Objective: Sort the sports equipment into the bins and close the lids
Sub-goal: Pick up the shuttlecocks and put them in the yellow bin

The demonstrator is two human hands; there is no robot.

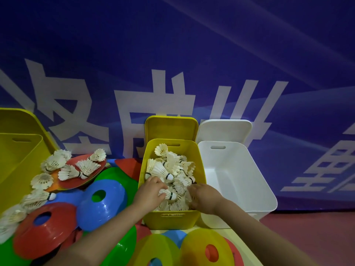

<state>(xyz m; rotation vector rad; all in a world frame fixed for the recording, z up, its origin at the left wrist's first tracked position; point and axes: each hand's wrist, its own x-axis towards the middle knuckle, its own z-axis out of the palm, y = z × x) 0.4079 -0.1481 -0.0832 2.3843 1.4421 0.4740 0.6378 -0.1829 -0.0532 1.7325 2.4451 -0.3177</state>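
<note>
We've both hands in the small yellow plastic bin [172,219]: left hand [149,192] grip curled round a white feather shuttlecock [169,194], right hand [203,198] grip state unclear. Loose shuttlecocks [76,167] lie left of bin, w/ left hand nearer. Lids open.

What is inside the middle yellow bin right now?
The middle yellow bin holds a heap of white shuttlecocks. Both hands, left hand and right hand, reach into it. Its floor is covered by the heap.
</note>
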